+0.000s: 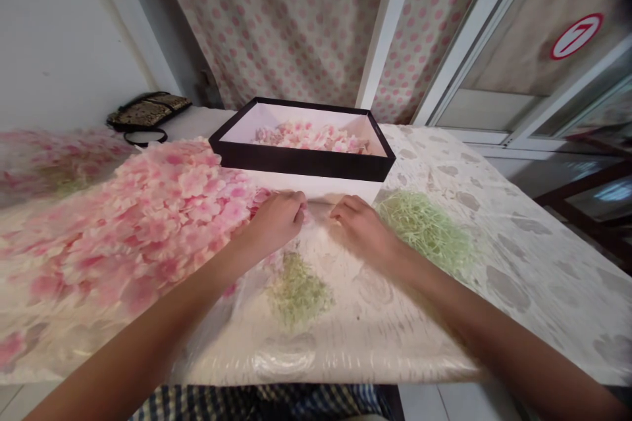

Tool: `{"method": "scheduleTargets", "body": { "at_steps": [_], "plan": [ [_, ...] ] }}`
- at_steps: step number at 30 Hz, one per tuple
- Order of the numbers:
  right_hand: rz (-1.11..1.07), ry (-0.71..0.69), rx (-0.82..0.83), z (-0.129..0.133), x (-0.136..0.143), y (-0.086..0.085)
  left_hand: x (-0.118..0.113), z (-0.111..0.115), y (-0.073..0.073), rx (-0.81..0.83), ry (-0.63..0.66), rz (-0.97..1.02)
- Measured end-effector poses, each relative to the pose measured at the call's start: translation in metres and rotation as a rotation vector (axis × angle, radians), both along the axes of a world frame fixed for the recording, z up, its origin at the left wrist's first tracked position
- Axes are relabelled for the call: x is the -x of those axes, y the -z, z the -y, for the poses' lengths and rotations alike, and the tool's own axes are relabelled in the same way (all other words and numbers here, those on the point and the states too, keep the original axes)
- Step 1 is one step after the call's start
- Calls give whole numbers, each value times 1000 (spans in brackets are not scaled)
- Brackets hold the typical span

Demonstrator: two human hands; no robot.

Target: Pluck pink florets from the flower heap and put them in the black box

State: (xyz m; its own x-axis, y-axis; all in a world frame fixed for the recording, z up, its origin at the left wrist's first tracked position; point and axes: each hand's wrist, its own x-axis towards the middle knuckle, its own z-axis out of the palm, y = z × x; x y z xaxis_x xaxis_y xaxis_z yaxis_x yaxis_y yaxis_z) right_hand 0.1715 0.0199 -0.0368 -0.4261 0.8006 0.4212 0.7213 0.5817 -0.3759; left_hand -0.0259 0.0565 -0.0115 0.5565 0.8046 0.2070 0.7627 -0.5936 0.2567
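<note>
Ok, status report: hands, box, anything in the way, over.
Left hand, right hand: curled, near box front, hold unclear. Box: open-topped, pink blossoms inside. Possible clutter: blossom heap beside left hand, green shreds beside right.

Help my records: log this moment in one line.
left hand: curled, by pink flower heap; right hand: curled, by green shredded strands; black-rimmed white rectangular box: beyond hands, pink flowers inside

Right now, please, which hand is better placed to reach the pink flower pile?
Probably the left hand, beside the pink flower pile; the right hand is nearer the larger green heap.
</note>
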Motion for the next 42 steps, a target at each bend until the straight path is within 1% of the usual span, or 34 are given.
{"method": "scheduleTargets", "body": {
  "at_steps": [4, 6, 10, 13, 15, 19, 23, 28, 30, 32, 35, 39, 40, 42],
  "plan": [
    [-348, 38, 9, 1, -5, -3, 1, 3, -4, 2, 35, -38],
    [-477, 34, 76, 2, -5, -6, 3, 5, -6, 11, 75, -77],
    [-784, 50, 387, 6, -4, -12, 4, 8, -10, 9, 152, -154],
    [-962, 9, 576, 8, -2, -14, 2, 10, -10, -41, 144, -190],
    [-1019, -25, 631, 8, -2, -14, 0, 10, -9, -78, 117, -184],
    [-1117, -48, 654, 6, -3, -11, -3, 9, -10, -75, 88, -115],
    [-1251, -9, 735, 6, -4, -13, -3, 9, -13, -53, 69, -89],
    [-1285, -46, 769, 10, -4, -18, 2, 9, -12, 26, 172, -124],
    [-1274, -25, 784, 12, -3, -20, 2, 8, -11, 55, 195, -73],
    [-1253, -10, 804, 13, -3, -22, 1, 7, -10, 72, 189, 1],
    [-1222, -50, 822, 14, -2, -23, -2, 8, -10, 114, 164, 123],
    [-1172, -147, 825, 15, 2, -17, -8, 14, -13, 361, 187, 521],
    [-1182, -152, 809, 14, 4, -15, -9, 16, -14, 418, 202, 597],
    [-1221, -135, 757, 14, 5, -10, -11, 18, -15, 494, 223, 673]
  ]
}}
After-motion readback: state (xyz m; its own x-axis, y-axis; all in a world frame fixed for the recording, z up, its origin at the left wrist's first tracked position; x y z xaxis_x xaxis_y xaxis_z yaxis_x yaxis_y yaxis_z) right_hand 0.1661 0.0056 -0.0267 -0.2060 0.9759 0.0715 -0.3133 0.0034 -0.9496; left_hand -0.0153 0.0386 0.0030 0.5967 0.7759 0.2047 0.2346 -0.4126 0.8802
